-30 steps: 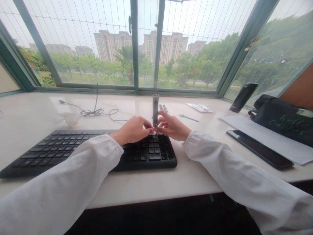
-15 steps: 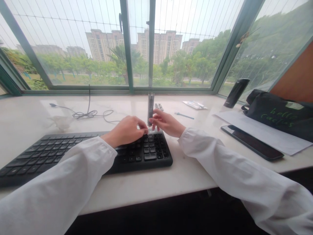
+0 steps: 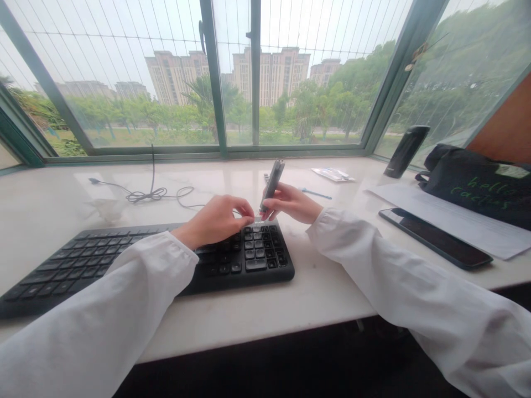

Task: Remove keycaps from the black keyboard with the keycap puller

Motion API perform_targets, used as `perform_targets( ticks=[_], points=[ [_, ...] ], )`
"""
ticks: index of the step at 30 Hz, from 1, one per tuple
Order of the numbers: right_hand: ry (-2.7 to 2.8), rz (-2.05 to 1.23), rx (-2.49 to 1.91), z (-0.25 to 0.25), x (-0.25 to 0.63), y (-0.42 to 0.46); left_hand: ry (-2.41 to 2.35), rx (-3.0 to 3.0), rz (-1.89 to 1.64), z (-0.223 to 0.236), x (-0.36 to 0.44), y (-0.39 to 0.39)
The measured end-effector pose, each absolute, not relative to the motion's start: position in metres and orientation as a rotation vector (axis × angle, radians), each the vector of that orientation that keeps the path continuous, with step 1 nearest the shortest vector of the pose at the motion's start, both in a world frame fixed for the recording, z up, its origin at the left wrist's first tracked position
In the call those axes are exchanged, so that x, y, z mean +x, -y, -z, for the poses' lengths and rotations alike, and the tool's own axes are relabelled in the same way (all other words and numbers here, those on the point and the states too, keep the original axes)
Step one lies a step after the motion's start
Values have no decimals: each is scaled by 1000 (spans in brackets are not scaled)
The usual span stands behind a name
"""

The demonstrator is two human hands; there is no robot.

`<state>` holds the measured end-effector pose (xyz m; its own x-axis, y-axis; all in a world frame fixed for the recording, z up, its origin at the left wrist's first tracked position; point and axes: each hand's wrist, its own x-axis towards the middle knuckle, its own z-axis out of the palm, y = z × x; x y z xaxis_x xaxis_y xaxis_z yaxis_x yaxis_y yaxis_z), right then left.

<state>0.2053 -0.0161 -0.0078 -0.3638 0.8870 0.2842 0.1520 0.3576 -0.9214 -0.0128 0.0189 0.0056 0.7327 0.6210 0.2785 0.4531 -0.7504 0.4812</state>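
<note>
My right hand point(image 3: 292, 203) grips a slim dark keycap puller point(image 3: 271, 187), tilted with its top to the right. Thin wire shows at its lower end, above the number pad's back edge. My left hand point(image 3: 224, 218) is closed in a pinch just left of that wire, over the keyboard; what its fingertips hold is too small to make out. The black keyboard point(image 3: 249, 279) lies flat on the white counter, its middle partly hidden under my left hand and sleeve. Several keys at the number pad's right side look bare of their caps.
Loose keycaps point(image 3: 266, 177) lie behind the puller, partly hidden. A blue brush-like stick point(image 3: 317, 193) and a small clear packet point(image 3: 333, 174) are farther right. A phone point(image 3: 435, 239), paper point(image 3: 468, 221), black pouch point(image 3: 477, 185) and dark cylinder point(image 3: 406, 151) occupy the right. A coiled cable point(image 3: 147, 194) lies back left.
The keycap puller has gone from upright to tilted, its top leaning right, and my right hand has shifted slightly right. My left hand stays nearly in place, still pinched.
</note>
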Motion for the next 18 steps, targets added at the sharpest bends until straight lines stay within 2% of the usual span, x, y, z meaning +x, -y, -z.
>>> perform_targets(
  ticks=[18],
  points=[
    [1914, -913, -969, 0, 201, 25, -928, 2745, -567, -4, -13, -10]
  ],
)
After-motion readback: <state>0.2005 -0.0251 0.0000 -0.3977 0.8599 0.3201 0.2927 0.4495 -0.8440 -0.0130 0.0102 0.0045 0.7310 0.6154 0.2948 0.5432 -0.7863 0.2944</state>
